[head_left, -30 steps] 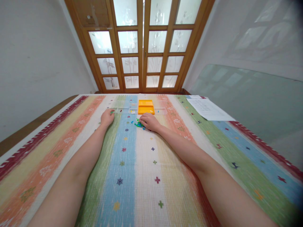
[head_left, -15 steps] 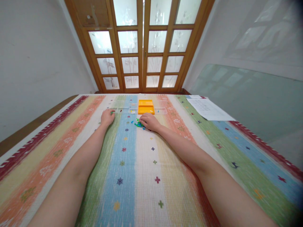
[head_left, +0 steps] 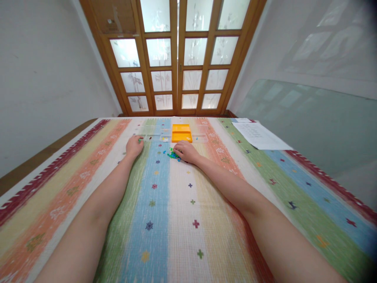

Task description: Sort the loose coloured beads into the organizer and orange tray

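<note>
My left hand [head_left: 134,146] is at the front left corner of a clear plastic box, fingers closed. A tiny green piece [head_left: 140,140] shows at its fingertips. Just right of centre, my right hand [head_left: 186,152] lies low over a small pile of blue and green pieces [head_left: 173,154]. Its fingers curl down at the pile's right side, and whatever they pinch is too small to make out. Behind the pile stands an orange two-part tray [head_left: 181,128], with clear compartments [head_left: 202,133] on its right and more clear compartments [head_left: 147,128] on its left.
Small white and yellow bits [head_left: 165,139] lie in a clear compartment beside the orange tray. Printed paper sheets [head_left: 259,135] rest on the striped tablecloth [head_left: 182,220] at the far right. A glass-paned wooden door [head_left: 177,74] stands beyond the table's back edge.
My left hand has shifted very slightly to the right at the box corner. My right hand stays at the pile.
</note>
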Demonstrator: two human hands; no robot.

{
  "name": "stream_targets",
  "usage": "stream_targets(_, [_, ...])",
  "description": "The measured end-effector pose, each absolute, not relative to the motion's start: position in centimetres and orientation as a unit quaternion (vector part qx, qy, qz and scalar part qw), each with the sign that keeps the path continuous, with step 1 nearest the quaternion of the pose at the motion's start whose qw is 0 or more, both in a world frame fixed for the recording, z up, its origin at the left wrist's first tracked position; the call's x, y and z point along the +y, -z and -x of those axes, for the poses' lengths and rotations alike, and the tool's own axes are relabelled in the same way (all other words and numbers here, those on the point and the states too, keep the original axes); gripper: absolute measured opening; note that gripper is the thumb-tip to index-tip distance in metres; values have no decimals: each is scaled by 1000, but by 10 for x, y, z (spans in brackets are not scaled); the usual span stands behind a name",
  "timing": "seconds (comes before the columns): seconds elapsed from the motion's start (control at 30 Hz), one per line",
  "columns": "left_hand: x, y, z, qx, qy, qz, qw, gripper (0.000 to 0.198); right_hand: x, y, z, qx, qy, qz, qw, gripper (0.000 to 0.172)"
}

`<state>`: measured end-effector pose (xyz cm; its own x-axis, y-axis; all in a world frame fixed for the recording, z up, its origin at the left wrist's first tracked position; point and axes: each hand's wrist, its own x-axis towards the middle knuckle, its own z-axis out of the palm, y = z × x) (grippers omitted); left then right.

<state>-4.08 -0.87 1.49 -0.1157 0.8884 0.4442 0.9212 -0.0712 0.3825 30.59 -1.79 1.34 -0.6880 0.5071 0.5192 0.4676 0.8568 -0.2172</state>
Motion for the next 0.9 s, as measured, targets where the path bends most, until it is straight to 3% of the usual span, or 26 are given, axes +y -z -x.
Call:
stream_targets(0.1, [-12, -19, 28, -654, 310, 689, 33, 31, -19, -15, -306, -919, -35, 268, 288, 25])
stream_targets(0.37, [-30, -22, -27, -459, 225, 856, -79, 21, -18, -16, -306, -915, -39, 276, 293, 23])
stream_targets(0.7, [-37, -23, -41, -440, 205, 871, -72, 17, -18, -21, -309, -908, -30, 301, 290, 17])
stream_targets(0.9, [-42, -27, -48, -435, 186, 877, -82, 16, -18, -43, -325, -928, -110, 303, 184, 11])
